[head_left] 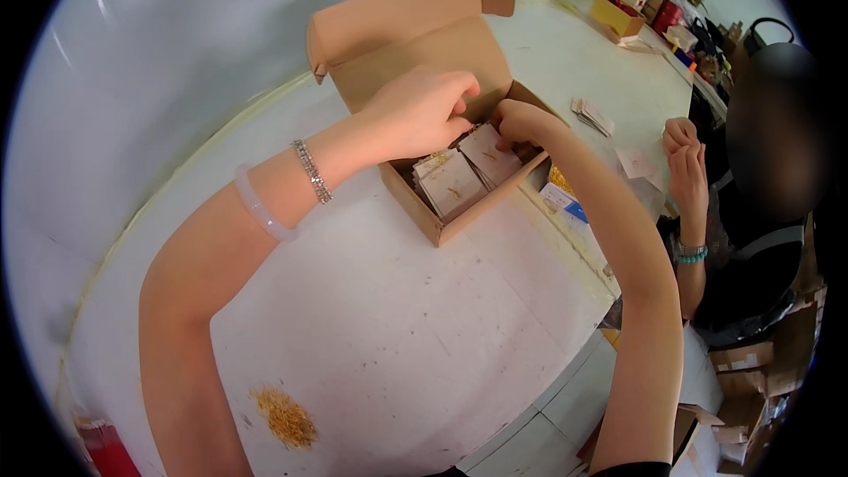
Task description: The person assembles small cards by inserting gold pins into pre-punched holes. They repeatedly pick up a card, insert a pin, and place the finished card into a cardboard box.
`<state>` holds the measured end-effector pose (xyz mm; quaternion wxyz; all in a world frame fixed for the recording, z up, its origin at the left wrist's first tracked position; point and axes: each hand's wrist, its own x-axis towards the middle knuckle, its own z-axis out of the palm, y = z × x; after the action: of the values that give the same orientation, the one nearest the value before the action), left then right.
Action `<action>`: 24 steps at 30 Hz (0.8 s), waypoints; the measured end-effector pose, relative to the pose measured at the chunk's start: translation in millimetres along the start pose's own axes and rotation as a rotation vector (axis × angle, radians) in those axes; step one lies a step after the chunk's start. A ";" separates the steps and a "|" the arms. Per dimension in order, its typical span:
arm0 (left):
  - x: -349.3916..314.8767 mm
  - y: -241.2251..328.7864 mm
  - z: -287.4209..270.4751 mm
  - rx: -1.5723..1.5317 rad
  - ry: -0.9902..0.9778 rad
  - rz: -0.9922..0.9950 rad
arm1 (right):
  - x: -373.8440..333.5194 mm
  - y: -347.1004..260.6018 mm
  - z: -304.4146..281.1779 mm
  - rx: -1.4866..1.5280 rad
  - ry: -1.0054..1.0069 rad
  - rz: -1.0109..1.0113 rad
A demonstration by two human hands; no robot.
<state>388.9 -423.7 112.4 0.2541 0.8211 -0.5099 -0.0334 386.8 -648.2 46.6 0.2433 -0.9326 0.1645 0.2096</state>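
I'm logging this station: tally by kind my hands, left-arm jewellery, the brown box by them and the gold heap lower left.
Hands: 2 (left hand, right hand)
Bracelet: 1
Bangle: 1
Box: 1
Gold heap: 1
Total: 6

White tabletop (397,318) with an open cardboard mailer box (486,205) on it.
Dark specks mark the surface in front of the box; a golden heap of shreds (284,419) lies well nearer, left of it; small cards (592,117) lie to its right.
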 end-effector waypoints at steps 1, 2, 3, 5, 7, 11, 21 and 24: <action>0.9 1.3 -0.5 0.024 -0.051 0.038 | 2.2 2.3 1.3 0.015 0.010 -0.002; 2.7 3.3 0.1 0.048 -0.101 0.077 | 4.1 5.8 1.9 0.030 0.021 -0.003; 5.3 6.8 3.3 0.078 -0.193 0.110 | 9.1 10.9 2.4 0.057 0.020 -0.004; 14.2 17.5 13.6 0.138 -0.375 0.178 | 18.4 22.5 3.1 0.113 0.018 -0.004; 23.2 16.0 26.8 0.242 -0.487 0.107 | 20.3 14.7 5.5 0.098 0.025 -0.037; 43.1 25.2 39.8 0.386 -0.737 -0.068 | 13.2 9.8 4.0 -0.017 0.054 -0.035; 41.6 0.8 61.5 0.331 -0.773 -0.053 | 16.9 11.3 7.6 -0.030 0.097 -0.108; 41.2 0.8 61.4 0.353 -0.797 -0.032 | 10.7 4.3 6.5 0.003 0.058 -0.089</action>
<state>388.6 -482.7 67.9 -0.1071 0.7827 -0.5533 -0.2639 392.2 -650.6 34.8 0.2490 -0.9443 0.1303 0.1709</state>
